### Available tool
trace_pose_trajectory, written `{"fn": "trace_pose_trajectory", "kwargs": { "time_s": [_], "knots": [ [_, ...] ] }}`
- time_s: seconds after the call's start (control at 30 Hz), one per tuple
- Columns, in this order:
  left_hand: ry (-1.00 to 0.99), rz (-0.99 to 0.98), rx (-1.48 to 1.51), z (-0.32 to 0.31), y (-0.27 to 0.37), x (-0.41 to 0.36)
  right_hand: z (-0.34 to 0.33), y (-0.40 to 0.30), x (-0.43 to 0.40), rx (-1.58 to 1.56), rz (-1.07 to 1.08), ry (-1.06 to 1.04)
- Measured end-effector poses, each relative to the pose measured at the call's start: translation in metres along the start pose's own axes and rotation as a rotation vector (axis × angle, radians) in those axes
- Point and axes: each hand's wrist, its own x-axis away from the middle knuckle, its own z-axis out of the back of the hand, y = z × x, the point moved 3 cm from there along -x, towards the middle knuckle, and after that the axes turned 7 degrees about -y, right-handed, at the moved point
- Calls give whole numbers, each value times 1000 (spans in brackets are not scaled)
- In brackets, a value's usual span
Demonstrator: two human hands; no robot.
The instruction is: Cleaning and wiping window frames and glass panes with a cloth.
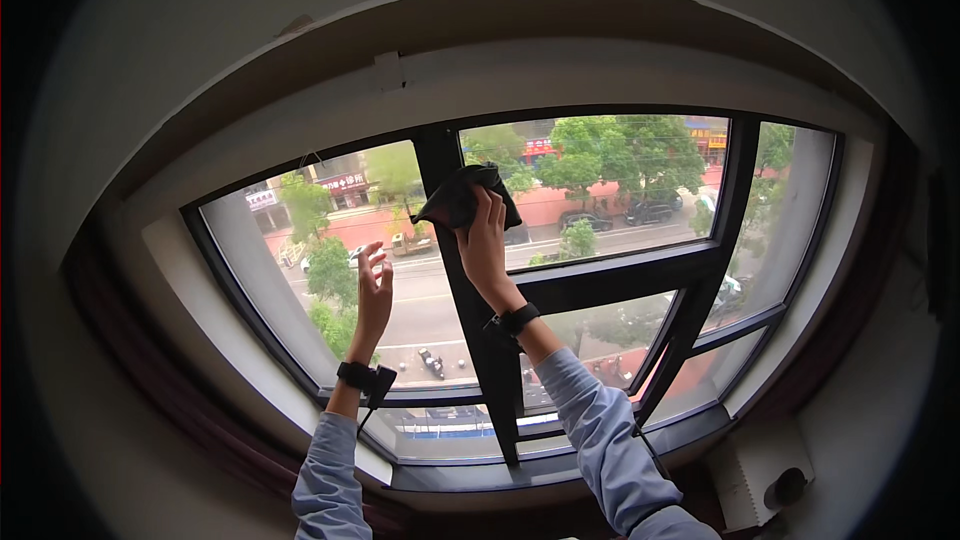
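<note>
My right hand grips a dark cloth high on the window. The cloth is bunched and lies across the upper part of the black vertical window frame and the edge of the upper middle pane. My left hand is raised in front of the large left pane, fingers apart and slightly curled, with nothing in it. Whether its fingertips touch the glass, I cannot tell. Both wrists wear black straps, the left one with a small box and a cable.
Dark curtains hang at both sides of the window recess. A dark sill runs below the panes. The lower middle sash appears tilted ajar. At lower right stands a white piece of furniture with a dark round object.
</note>
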Motion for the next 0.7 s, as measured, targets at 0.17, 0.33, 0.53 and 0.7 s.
{"fn": "trace_pose_trajectory", "kwargs": {
  "time_s": [0.17, 0.33, 0.53, 0.7],
  "knots": [
    [99, -357, -387, -20, 54, -58, 14, 39, 40, 70, -8, -151],
    [59, -183, -757, -4, 45, -99, 12, 6, 11, 168, -17, -71],
    [69, -219, -945, -16, 31, -100, 2, -18, -54, 81, -48, 152],
    [88, -196, -998, -10, 30, -93, -4, -14, -24, 159, -32, 147]
  ]
}}
